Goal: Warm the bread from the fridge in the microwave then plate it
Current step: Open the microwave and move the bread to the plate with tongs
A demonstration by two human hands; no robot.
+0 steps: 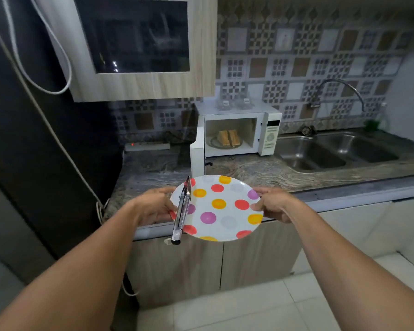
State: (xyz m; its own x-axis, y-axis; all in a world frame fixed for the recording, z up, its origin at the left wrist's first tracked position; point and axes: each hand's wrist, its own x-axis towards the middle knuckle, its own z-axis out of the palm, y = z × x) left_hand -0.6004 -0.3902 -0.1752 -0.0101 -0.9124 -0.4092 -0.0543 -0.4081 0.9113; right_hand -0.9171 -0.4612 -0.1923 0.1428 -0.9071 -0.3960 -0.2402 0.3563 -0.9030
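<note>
Spotted plate (221, 211) between both hands' fingers (257, 206), tongs (182, 209) on it (left side)

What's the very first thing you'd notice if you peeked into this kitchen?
The bright polka-dot plate jumps out first, held in mid-air in front of the counter by the left hand and right hand, with metal tongs lying along its left side. Behind it, the white microwave stands open on the counter, with bread waiting inside on a glass dish.
</note>
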